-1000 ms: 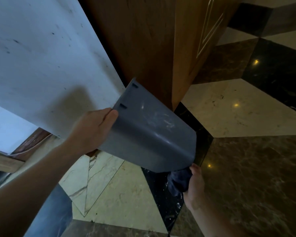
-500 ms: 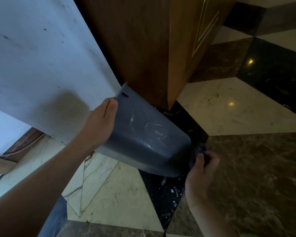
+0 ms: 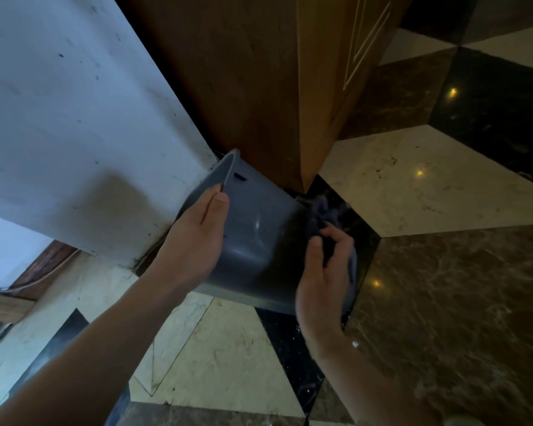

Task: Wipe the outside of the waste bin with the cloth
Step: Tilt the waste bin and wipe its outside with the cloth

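the person holds the grey waste bin (image 3: 259, 241) tipped on its side above the marble floor (image 3: 443, 302), its open mouth turned toward the white wall (image 3: 74, 118) and its base toward the wooden cabinet (image 3: 243, 87). the left hand (image 3: 194, 241) grips the rim, thumb over the edge and fingers (image 3: 219, 199) wrapped on the outer wall. the right hand (image 3: 323, 281) is closed around a bunched dark blue cloth (image 3: 326, 215), pressed against the base end of the bin, right beside the cabinet corner. the wiping step looks to be in hand, with the cloth working around the bottom edge. pale smears show on the side wall, so the next move likely calls for drawing the cloth back along that face while the left hand turns the bin. no brand, label or writing can be read anywhere.
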Demonstrator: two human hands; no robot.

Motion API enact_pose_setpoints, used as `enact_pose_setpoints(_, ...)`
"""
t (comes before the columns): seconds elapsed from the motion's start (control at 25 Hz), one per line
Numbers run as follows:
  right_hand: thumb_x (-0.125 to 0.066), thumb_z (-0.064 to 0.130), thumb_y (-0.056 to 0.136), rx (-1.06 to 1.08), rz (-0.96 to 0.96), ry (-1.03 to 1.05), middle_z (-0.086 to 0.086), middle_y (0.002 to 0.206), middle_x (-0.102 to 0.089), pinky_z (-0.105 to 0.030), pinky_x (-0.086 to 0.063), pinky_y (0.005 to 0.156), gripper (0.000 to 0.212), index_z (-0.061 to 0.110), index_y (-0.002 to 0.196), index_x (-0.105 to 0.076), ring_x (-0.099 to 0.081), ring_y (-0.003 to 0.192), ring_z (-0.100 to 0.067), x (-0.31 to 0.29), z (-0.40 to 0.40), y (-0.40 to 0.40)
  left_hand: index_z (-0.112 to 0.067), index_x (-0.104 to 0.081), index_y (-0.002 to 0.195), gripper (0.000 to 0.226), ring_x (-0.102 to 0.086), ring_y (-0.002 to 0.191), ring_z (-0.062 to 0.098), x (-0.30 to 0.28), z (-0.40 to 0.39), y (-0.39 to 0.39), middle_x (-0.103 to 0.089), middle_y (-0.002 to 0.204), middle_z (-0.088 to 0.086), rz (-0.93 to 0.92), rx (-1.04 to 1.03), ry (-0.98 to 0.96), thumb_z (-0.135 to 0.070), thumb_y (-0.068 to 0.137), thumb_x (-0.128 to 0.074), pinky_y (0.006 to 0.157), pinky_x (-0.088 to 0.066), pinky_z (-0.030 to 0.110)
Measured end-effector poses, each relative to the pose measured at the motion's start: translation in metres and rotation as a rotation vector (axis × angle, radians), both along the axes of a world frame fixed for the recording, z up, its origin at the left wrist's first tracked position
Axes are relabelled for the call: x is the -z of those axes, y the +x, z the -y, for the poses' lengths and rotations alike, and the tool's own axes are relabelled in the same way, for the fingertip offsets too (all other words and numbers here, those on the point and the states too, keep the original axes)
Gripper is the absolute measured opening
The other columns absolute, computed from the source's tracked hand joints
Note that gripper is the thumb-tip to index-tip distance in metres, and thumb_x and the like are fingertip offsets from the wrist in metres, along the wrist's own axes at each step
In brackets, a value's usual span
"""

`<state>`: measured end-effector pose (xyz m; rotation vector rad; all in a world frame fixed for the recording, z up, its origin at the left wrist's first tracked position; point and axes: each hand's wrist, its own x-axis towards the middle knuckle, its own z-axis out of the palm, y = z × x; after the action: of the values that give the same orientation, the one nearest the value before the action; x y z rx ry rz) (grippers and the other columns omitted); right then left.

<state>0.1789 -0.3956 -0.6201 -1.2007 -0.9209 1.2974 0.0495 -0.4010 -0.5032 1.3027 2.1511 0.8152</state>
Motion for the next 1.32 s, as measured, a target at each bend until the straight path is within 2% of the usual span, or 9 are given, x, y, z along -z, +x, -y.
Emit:
enact_pose_setpoints(0.16, -0.053, 0.029, 0.093, -0.156, 0.193, 0.402, 0.014, 0.132, -0.056, -0.049, -0.04, 0.106, 0.02, 0.031, 0.113, -0.054, -0.047, 0.131, -0.008, -0.037, 0.005, -0.024, -0.037, -0.055, 0.12, 0.036, -0.061, 0.097, 0.014, 0.002, -0.004, 0.009, -0.067, 0.111, 0.001, 0.049, -0.001, -0.008, -0.047, 0.099, -0.029, 0.085, -0.046, 0.038)
enact_pose_setpoints(0.28, -0.054, 0.029, 0.091, -0.249, 0.471, 0.614, 0.013, 0.144, -0.053, -0.048, -0.033, 0.111, 0.03, 0.027, 0.121, -0.057, -0.042, 0.14, -0.016, -0.025, 0.0, -0.025, -0.04, -0.06, 0.108, 0.032, -0.063, 0.09, 0.011, 0.002, -0.002, 0.006, -0.069, 0.1, -0.005, 0.075, -0.02, 0.003, -0.048, 0.096, -0.031, 0.077, -0.047, 0.036)
enact_pose_setpoints(0.4, -0.049, 0.036, 0.092, -0.276, 0.638, 0.545, 0.015, 0.146, -0.052, -0.042, -0.031, 0.113, 0.031, 0.031, 0.121, -0.057, -0.044, 0.139, -0.023, 0.008, -0.006, -0.017, -0.034, -0.062, 0.093, 0.032, -0.062, 0.077, 0.019, 0.001, -0.003, -0.009, -0.067, 0.087, 0.001, 0.045, -0.118, 0.023, -0.044, 0.097, -0.032, 0.069, -0.044, 0.033)
enact_pose_setpoints(0.52, -0.043, 0.037, 0.095, -0.188, 0.757, 0.347, 0.011, 0.14, -0.056, -0.037, -0.031, 0.11, 0.027, 0.032, 0.118, -0.055, -0.046, 0.133, -0.021, 0.05, -0.014, 0.008, -0.045, -0.063, 0.083, 0.037, -0.062, 0.086, 0.012, -0.002, -0.001, -0.024, -0.067, 0.086, -0.017, 0.103, -0.249, 0.008, -0.04, 0.101, -0.032, 0.074, -0.045, 0.031)
enact_pose_setpoints(0.72, -0.044, 0.023, 0.097, -0.048, 0.676, 0.047, -0.004, 0.134, -0.053, -0.037, -0.034, 0.097, 0.023, 0.019, 0.117, -0.054, -0.047, 0.118, -0.03, 0.086, -0.021, 0.034, -0.052, -0.061, 0.076, 0.04, -0.062, 0.073, -0.003, -0.002, 0.0, -0.018, -0.067, 0.074, -0.024, 0.089, -0.222, 0.003, -0.042, 0.101, -0.031, 0.064, -0.042, 0.026)
enact_pose_setpoints(0.84, -0.045, 0.024, 0.099, -0.075, 0.76, -0.013, -0.003, 0.134, -0.051, -0.037, -0.031, 0.094, 0.021, 0.02, 0.118, -0.054, -0.047, 0.114, -0.033, 0.065, -0.02, 0.027, -0.045, -0.059, 0.083, 0.035, -0.058, 0.066, 0.0, 0.001, 0.002, -0.009, -0.064, 0.077, -0.013, 0.042, -0.216, 0.027, -0.044, 0.1, -0.028, 0.059, -0.039, 0.027)
enact_pose_setpoints(1.0, -0.039, 0.034, 0.095, -0.183, 0.607, 0.208, 0.01, 0.134, -0.046, -0.042, -0.033, 0.1, 0.024, 0.035, 0.117, -0.046, -0.036, 0.118, -0.018, -0.008, -0.003, -0.019, -0.031, -0.057, 0.115, 0.039, -0.062, 0.088, 0.023, 0.008, -0.002, 0.003, -0.066, 0.098, 0.006, 0.038, -0.177, 0.051, -0.046, 0.095, -0.027, 0.079, -0.048, 0.045)
enact_pose_setpoints(1.2, -0.046, 0.033, 0.096, -0.296, 0.587, 0.654, 0.007, 0.143, -0.047, -0.043, -0.039, 0.097, 0.031, 0.028, 0.127, -0.049, -0.046, 0.121, -0.028, -0.022, 0.006, -0.04, -0.03, -0.06, 0.108, 0.033, -0.061, 0.09, 0.023, 0.004, -0.008, 0.003, -0.066, 0.099, 0.004, 0.047, -0.186, 0.048, -0.037, 0.098, -0.029, 0.082, -0.049, 0.045)
enact_pose_setpoints(1.32, -0.04, 0.039, 0.101, -0.23, 0.737, 0.601, 0.007, 0.14, -0.048, -0.042, -0.036, 0.1, 0.023, 0.03, 0.12, -0.049, -0.049, 0.123, -0.032, 0.026, 0.002, -0.014, -0.033, -0.06, 0.094, 0.031, -0.061, 0.082, 0.021, 0.002, -0.003, -0.007, -0.066, 0.089, 0.001, 0.078, -0.243, 0.055, -0.037, 0.098, -0.03, 0.072, -0.047, 0.04)
